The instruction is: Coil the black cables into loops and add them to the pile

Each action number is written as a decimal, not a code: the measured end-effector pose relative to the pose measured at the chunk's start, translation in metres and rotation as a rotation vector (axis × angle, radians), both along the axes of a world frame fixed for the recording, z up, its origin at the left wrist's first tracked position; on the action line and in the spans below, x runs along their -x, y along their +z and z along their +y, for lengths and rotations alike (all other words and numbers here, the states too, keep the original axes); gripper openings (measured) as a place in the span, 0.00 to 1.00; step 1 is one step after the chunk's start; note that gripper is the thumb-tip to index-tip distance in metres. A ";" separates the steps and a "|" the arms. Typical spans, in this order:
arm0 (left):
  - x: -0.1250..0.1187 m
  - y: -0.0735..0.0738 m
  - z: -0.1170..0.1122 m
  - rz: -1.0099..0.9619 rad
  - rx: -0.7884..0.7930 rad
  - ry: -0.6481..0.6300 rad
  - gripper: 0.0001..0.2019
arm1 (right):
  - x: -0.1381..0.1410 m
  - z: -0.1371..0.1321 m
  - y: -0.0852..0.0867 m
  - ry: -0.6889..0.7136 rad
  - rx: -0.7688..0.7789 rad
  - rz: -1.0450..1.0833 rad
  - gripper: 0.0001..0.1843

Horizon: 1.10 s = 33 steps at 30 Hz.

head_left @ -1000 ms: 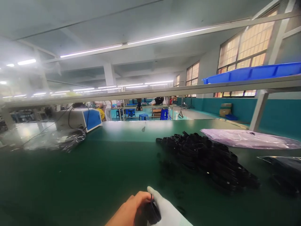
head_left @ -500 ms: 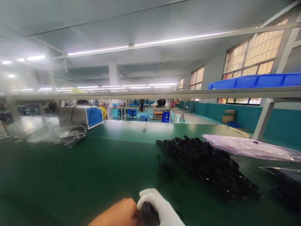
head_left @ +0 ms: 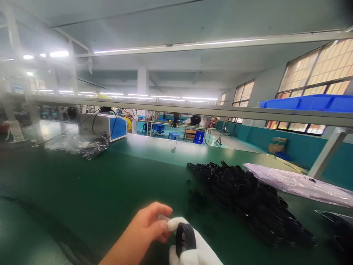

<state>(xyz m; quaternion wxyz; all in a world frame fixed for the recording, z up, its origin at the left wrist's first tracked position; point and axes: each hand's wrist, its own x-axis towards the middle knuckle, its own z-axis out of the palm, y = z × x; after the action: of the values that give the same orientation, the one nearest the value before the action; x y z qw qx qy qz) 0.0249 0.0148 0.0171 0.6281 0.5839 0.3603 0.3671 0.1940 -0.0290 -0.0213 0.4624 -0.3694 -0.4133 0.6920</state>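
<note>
My right hand (head_left: 204, 250), in a white glove, is closed around a coiled black loop (head_left: 188, 235) that looks like a bundled cable. The loop stands on edge between the thumb and fingers. Bare and just to its left, my left hand (head_left: 147, 224) has thumb and fingers bent together at the tip of a gloved finger. Something pale shows between them, too small to make out. A large heap of black coils (head_left: 242, 195) lies on the green tabletop (head_left: 110, 191), beyond and to the right of both hands.
Pinkish plastic-wrapped material (head_left: 298, 182) and a dark bag (head_left: 336, 228) lie right of the heap. At the left rear are a clear plastic bag (head_left: 79, 145) and a blue-and-white machine (head_left: 117, 127). A shelf rail (head_left: 193, 108) crosses above the table, carrying a blue tray (head_left: 306, 103).
My left hand has drawn away from the coil, and its fingers have loosened from a tighter curl. The right hand has turned, so the loop's opening shows. The view has shifted slightly.
</note>
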 end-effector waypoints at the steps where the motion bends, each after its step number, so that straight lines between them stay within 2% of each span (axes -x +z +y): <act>1: -0.001 0.000 0.000 0.108 -0.120 0.036 0.16 | 0.001 0.002 -0.003 -0.002 -0.015 -0.023 0.31; 4: -0.004 -0.001 0.001 0.390 -0.477 -0.026 0.19 | 0.008 0.007 -0.012 -0.063 -0.069 -0.066 0.31; 6: -0.009 -0.003 0.001 0.493 -0.585 -0.067 0.20 | 0.013 0.006 -0.012 -0.071 -0.074 -0.054 0.31; 9: -0.014 -0.013 0.003 0.504 -0.532 0.006 0.18 | 0.019 -0.002 0.000 -0.041 0.020 0.063 0.34; 13: -0.015 -0.025 0.006 0.467 -0.463 0.042 0.14 | 0.022 -0.008 0.014 -0.064 0.116 0.262 0.27; 17: -0.013 -0.029 0.007 0.440 -0.441 0.080 0.11 | 0.016 0.000 0.001 0.106 0.152 0.366 0.20; 21: -0.012 -0.030 0.009 0.437 -0.406 0.118 0.11 | 0.009 0.006 -0.013 0.240 0.165 0.405 0.19; 23: -0.012 -0.031 0.009 0.441 -0.400 0.131 0.11 | 0.011 0.007 -0.017 0.231 0.170 0.413 0.20; 27: -0.012 -0.036 0.010 0.465 -0.439 0.137 0.13 | 0.020 0.008 -0.026 0.116 0.161 0.440 0.28; 30: -0.013 -0.038 0.010 0.506 -0.470 0.142 0.14 | 0.023 0.009 -0.035 0.053 0.144 0.373 0.27; 33: -0.014 -0.036 0.012 0.545 -0.484 0.154 0.14 | 0.020 0.010 -0.038 0.046 0.134 0.329 0.25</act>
<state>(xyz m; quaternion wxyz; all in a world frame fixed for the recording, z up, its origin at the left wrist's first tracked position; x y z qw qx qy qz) 0.0386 0.0263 -0.0192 0.3235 0.7629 0.4599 0.3191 0.1736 -0.0192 -0.0597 0.4825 -0.2715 -0.2934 0.7794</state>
